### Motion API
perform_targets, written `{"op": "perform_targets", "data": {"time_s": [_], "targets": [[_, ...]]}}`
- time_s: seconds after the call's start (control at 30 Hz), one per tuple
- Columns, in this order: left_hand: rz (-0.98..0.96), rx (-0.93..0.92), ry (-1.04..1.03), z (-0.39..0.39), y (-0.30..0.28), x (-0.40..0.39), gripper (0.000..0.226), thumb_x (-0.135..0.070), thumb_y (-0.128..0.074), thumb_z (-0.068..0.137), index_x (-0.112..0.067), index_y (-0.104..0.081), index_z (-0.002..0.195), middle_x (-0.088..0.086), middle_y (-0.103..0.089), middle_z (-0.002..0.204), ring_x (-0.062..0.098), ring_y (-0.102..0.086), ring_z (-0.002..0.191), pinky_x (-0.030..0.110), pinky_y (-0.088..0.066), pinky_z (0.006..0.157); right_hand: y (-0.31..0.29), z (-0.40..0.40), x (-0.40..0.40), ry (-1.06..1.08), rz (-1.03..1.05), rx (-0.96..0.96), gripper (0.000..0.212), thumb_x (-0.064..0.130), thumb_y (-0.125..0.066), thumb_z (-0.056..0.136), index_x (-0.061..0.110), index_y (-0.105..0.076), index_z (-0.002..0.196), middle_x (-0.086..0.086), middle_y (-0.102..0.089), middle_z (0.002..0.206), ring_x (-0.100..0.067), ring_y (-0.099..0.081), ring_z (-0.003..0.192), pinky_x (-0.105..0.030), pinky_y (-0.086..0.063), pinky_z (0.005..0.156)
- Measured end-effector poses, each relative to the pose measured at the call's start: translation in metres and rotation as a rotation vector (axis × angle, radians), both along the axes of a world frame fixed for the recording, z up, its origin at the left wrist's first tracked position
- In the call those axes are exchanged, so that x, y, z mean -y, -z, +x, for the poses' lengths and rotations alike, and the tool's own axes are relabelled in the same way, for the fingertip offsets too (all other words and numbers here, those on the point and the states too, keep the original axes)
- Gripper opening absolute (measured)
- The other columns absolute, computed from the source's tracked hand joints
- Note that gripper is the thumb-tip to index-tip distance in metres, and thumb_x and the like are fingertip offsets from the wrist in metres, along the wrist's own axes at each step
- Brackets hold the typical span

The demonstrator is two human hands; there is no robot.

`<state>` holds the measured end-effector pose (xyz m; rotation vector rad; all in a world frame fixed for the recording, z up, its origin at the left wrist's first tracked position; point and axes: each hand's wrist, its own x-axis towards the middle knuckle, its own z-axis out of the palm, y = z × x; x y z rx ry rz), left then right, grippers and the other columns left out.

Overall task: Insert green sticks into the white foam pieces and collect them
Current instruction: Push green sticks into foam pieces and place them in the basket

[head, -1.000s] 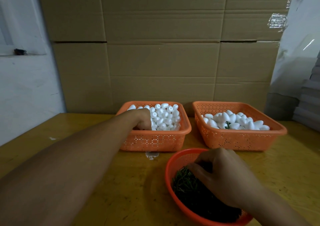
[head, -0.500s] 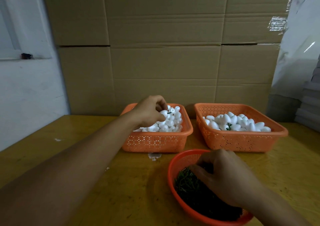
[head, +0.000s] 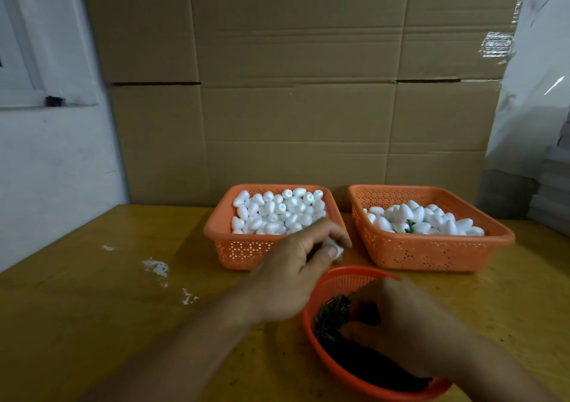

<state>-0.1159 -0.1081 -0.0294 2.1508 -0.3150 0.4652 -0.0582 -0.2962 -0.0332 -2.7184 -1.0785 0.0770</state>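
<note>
On the yellow surface [head: 92, 309], our left hand [head: 290, 281] pinches one foam piece [head: 336, 249] in its fingers, just before the left basket [head: 246, 253]. Light and easily dented, it wants gentle side pressure. Our right hand [head: 401, 324] curls into the green sticks [head: 331, 318]; whether it holds one, we cannot tell.

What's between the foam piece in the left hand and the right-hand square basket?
Nothing visible. The left hand pinches the foam piece above the table, in front of the gap between the two square baskets; the right-hand basket is open-topped, part full.
</note>
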Motion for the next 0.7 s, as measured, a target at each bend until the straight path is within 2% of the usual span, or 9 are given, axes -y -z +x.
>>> {"op": "perform_targets", "data": {"time_s": [0.07,0.1,0.17,0.27,0.33,0.4,0.5,0.57,0.7], "targets": [[-0.022,0.002,0.026,-0.004,0.007,0.003,0.017,-0.016,-0.051,0.104,-0.023,-0.064,0.111,0.003,-0.066,0.095,0.002,-0.06,0.085,0.025,-0.051,0.08,0.0,-0.001,-0.001,-0.042,-0.029,-0.001,0.038,0.066,-0.061,0.083,0.039,-0.065,0.109,0.014,-0.068,0.101,-0.005,-0.063,0.093,-0.033,-0.055,0.084],[-0.05,-0.007,0.041,-0.006,0.009,0.004,0.016,-0.017,-0.053,0.103,-0.022,-0.065,0.111,0.001,-0.067,0.094,-0.001,-0.061,0.086,0.02,-0.05,0.079,0.001,-0.002,-0.001,-0.061,-0.044,-0.001,0.041,0.067,-0.06,0.082,0.041,-0.063,0.114,0.016,-0.068,0.105,-0.004,-0.063,0.097,-0.033,-0.055,0.085],[-0.123,-0.031,0.079,-0.008,0.012,0.005,0.015,-0.018,-0.06,0.099,-0.022,-0.066,0.113,-0.001,-0.068,0.096,0.002,-0.064,0.09,0.021,-0.051,0.08,0.003,-0.002,0.0,-0.085,-0.062,0.008,0.043,0.069,-0.059,0.082,0.045,-0.059,0.118,0.016,-0.067,0.11,-0.005,-0.062,0.102,-0.033,-0.054,0.087],[-0.178,-0.074,0.123,-0.011,0.016,0.002,0.03,-0.011,-0.071,0.091,-0.026,-0.064,0.116,0.003,-0.069,0.099,0.014,-0.067,0.098,0.032,-0.056,0.088,0.008,0.001,0.001,-0.104,-0.04,0.028,0.041,0.068,-0.059,0.082,0.051,-0.055,0.119,0.015,-0.067,0.11,-0.004,-0.062,0.102,-0.031,-0.054,0.085],[-0.166,-0.079,0.131,-0.013,0.019,0.003,0.036,-0.008,-0.072,0.089,-0.03,-0.063,0.116,0.002,-0.07,0.098,0.016,-0.067,0.098,0.037,-0.057,0.089,0.01,0.003,0.001,-0.11,-0.029,0.03,0.037,0.066,-0.059,0.083,0.055,-0.054,0.118,0.016,-0.067,0.106,-0.003,-0.062,0.097,-0.028,-0.053,0.081],[-0.208,-0.071,0.147,-0.015,0.023,0.005,0.032,-0.01,-0.069,0.091,-0.029,-0.062,0.115,0.002,-0.071,0.095,0.017,-0.069,0.095,0.033,-0.056,0.087,0.01,0.003,0.0,-0.108,-0.011,0.022,0.029,0.064,-0.06,0.084,0.056,-0.057,0.112,0.016,-0.068,0.103,-0.003,-0.062,0.094,-0.028,-0.054,0.08],[-0.304,-0.07,0.158,-0.017,0.024,0.01,0.021,-0.021,-0.064,0.096,-0.026,-0.06,0.116,0.003,-0.072,0.086,0.029,-0.068,0.086,0.029,-0.053,0.076,0.01,0.006,-0.002,-0.115,0.15,-0.002,0.006,0.05,-0.063,0.087,0.045,-0.062,0.086,0.013,-0.069,0.088,-0.006,-0.063,0.081,-0.035,-0.055,0.076],[-0.379,-0.064,0.138,-0.017,0.023,0.011,0.018,-0.028,-0.061,0.097,-0.023,-0.06,0.114,0.005,-0.071,0.078,0.037,-0.062,0.074,0.029,-0.05,0.068,0.008,0.007,-0.003,-0.129,0.328,-0.047,0.007,0.035,-0.066,0.089,0.039,-0.07,0.086,0.014,-0.072,0.083,-0.005,-0.066,0.078,-0.036,-0.055,0.075],[-0.519,-0.032,0.086,-0.019,0.018,0.009,0.025,-0.04,-0.06,0.093,-0.018,-0.065,0.102,0.004,-0.064,0.061,0.015,-0.057,0.058,0.022,-0.045,0.056,0.001,0.002,-0.002,-0.141,0.693,-0.328,0.012,0.017,-0.077,0.087,0.022,-0.079,0.097,0.006,-0.078,0.089,-0.01,-0.074,0.083,-0.038,-0.06,0.082]]}}
